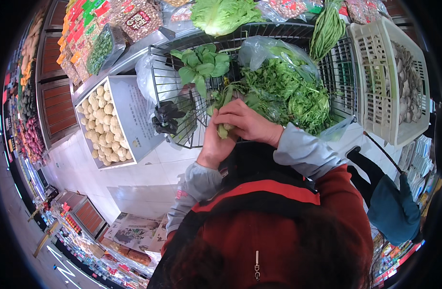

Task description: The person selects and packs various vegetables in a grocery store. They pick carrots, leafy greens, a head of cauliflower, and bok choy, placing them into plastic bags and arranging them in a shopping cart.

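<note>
My left hand (217, 144) is closed around the pale stem end of a green leafy vegetable (224, 97), over the near edge of a black wire shopping cart (195, 126). My right hand (246, 121) lies across the same stems, its fingers over my left fingers. In the cart, bok choy (204, 65) stands at the left; a heap of leafy herbs (286, 90) and a clear plastic bag (259, 50) with greens lie at the right. A head of lettuce (224, 14) rests beyond the far rim, and a bunch of long green beans (327, 34) hangs at the far right corner.
Left of the cart is a box of round pale mushrooms (105, 126). A white plastic crate (378, 86) with grey mushrooms stands at the right. Bagged nuts (141, 21) lie on the display beyond. A person in dark green (392, 213) is behind at the right.
</note>
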Demonstrator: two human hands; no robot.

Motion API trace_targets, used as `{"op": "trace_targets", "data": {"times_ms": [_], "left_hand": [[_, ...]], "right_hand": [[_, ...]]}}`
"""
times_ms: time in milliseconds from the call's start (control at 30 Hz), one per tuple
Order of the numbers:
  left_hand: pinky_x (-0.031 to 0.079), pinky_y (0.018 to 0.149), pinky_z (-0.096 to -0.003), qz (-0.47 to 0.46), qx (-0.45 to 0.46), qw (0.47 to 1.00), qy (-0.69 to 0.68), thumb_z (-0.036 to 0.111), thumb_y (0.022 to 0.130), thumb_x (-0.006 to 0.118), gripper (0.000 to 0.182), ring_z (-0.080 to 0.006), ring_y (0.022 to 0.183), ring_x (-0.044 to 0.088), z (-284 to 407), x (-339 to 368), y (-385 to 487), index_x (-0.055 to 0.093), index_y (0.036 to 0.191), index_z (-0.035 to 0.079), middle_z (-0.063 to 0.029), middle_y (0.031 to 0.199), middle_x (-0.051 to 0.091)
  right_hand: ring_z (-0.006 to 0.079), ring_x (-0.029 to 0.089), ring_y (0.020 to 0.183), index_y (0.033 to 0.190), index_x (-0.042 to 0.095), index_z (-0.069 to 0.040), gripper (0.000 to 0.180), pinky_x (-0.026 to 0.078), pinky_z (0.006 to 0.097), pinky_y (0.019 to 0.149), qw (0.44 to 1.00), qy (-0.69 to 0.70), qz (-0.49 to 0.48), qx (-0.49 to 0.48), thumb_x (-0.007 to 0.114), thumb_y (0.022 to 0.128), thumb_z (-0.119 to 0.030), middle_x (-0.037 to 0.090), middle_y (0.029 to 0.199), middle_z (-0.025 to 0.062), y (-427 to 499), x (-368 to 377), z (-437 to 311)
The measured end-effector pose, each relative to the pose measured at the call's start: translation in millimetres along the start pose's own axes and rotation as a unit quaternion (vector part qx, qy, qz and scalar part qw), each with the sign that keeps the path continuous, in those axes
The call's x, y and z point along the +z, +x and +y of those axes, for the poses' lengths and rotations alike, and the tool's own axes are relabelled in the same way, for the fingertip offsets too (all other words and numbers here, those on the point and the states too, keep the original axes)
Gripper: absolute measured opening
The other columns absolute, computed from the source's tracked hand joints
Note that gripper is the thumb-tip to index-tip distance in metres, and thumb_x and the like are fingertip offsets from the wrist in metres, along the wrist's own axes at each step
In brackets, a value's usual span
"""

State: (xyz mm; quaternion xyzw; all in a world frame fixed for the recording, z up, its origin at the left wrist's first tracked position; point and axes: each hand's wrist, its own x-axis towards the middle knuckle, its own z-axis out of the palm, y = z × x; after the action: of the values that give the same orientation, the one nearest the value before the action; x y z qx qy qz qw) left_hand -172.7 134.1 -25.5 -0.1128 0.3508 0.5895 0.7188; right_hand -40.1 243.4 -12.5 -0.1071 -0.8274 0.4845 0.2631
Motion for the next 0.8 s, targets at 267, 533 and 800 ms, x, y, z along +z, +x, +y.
{"op": "trace_targets", "data": {"times_ms": [267, 533, 800], "left_hand": [[0.045, 0.094, -0.0376, 0.149, 0.314, 0.694, 0.631, 0.018, 0.073, 0.080, 0.062, -0.0250, 0.112, 0.055, 18, -41, -36, 0.050, 0.125, 0.001, -0.0131, 0.118, 0.053], [0.050, 0.080, -0.0288, 0.131, 0.092, 0.954, 0.252, 0.000, 0.078, 0.063, 0.025, -0.0145, 0.090, 0.062, 8, -72, -28, 0.063, 0.103, -0.001, -0.0051, 0.098, 0.064], [0.050, 0.079, -0.0300, 0.089, 0.056, 0.969, 0.223, -0.001, 0.076, 0.063, 0.043, -0.0181, 0.085, 0.063, -2, -90, -39, 0.054, 0.118, -0.001, -0.0099, 0.096, 0.065]], "right_hand": [[0.0326, 0.047, 0.116, 0.110, 0.055, -0.007, 0.030, 0.036, 0.0428, 0.100, 0.979, 0.118, 0.048, 0.158, 0.068, 0.084, -0.016, 0.053, 0.121, 0.0124, 5, 32, 12], [0.0309, 0.061, 0.092, 0.104, 0.055, -0.002, 0.022, 0.050, 0.0388, 0.075, 0.985, 0.126, -0.064, 0.101, 0.058, 0.094, -0.022, 0.059, 0.099, 0.0154, 69, 77, 58], [0.0306, 0.054, 0.109, 0.116, 0.057, -0.005, 0.050, 0.039, 0.0439, 0.100, 0.865, -0.463, -0.193, 0.005, 0.071, 0.077, -0.033, 0.063, 0.109, 0.0126, 152, 125, 194]]}}
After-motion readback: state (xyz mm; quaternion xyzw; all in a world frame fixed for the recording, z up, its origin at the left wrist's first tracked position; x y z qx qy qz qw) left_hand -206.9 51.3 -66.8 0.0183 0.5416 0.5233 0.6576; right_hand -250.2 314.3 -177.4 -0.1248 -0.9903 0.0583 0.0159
